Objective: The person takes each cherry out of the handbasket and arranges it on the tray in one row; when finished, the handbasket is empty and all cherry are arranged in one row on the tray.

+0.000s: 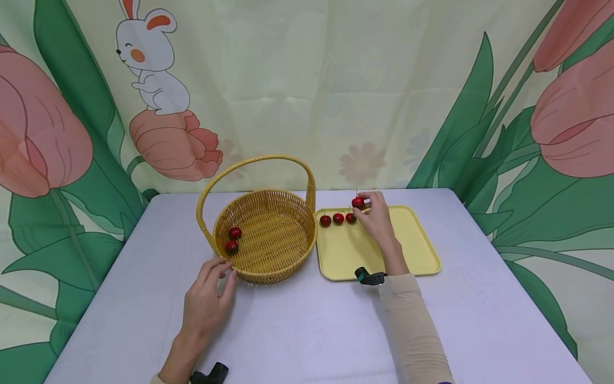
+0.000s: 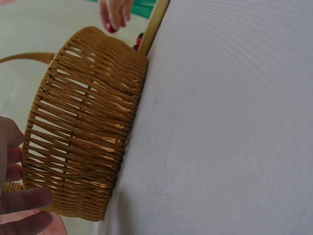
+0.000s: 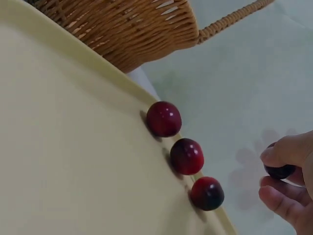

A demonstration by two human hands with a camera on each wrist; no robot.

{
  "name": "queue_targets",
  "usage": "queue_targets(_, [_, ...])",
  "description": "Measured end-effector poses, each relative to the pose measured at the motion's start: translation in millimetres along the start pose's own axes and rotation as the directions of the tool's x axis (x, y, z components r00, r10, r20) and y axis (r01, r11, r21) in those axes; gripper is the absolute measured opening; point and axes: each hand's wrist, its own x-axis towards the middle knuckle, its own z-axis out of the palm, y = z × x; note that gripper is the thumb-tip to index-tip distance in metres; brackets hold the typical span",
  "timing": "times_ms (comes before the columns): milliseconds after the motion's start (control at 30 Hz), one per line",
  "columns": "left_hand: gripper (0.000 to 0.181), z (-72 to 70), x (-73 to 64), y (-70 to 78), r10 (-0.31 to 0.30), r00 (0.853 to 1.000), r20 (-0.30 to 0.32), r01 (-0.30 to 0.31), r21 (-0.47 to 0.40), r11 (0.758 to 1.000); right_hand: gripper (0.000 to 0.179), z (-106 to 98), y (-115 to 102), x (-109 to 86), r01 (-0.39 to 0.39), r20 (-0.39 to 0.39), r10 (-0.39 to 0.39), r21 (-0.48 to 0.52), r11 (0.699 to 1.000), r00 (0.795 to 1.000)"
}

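My right hand (image 1: 376,216) pinches a dark red cherry (image 1: 357,202) by its sides, held above the far edge of the yellow tray (image 1: 336,261). A row of three cherries (image 3: 187,156) lies along that edge. My left hand (image 1: 208,293) rests its fingertips at the near left rim of the woven basket (image 1: 273,274), close to one foot of its handle. From the left wrist view, the left fingers (image 2: 29,199) lie fairly straight against the basket's side. Inside the basket, two cherries (image 1: 232,247) sit by the left wall.
The basket's tall arched handle (image 1: 268,158) rises over it. Basket and tray stand side by side on a white tablecloth (image 1: 297,330). Behind the table hangs a backdrop cloth (image 1: 384,80) printed with tulips and a rabbit. Each wrist wears a dark camera mount (image 1: 370,276).
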Motion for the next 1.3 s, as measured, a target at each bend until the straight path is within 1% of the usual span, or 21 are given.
queue_targets(200, [0.029,0.5,-0.3,-0.3,-0.002,1.000,0.003,0.002,0.006,1.000,0.044,1,16,0.5,-0.084,0.011,0.085,-0.039,0.996,0.996])
queue_targets(433, [0.029,0.4,-0.6,-0.3,-0.003,1.000,0.001,0.003,0.006,1.000,0.046,1,25,-2.4,-0.148,0.062,0.153,-0.081,0.986,0.986])
queue_targets(533, [0.029,0.3,-0.5,-0.3,-0.004,1.000,0.003,0.004,0.008,1.000,0.045,2,29,-1.9,-0.172,0.071,0.180,-0.105,0.979,0.981])
queue_targets(767, [0.030,0.4,-0.3,-0.7,0.002,1.000,0.004,-0.002,0.007,1.000,0.045,4,34,-2.1,-0.190,0.081,0.204,-0.149,0.970,0.976])
queue_targets(967, [0.030,0.7,0.1,-1.0,0.005,1.000,0.004,-0.005,0.013,1.000,0.045,5,35,-4.0,-0.219,0.108,0.237,-0.159,0.963,0.965])
queue_targets(1300, [0.029,0.9,-0.1,-0.6,-0.002,1.000,0.005,0.002,0.011,1.000,0.047,4,37,-4.6,-0.219,0.124,0.240,-0.157,0.963,0.963])
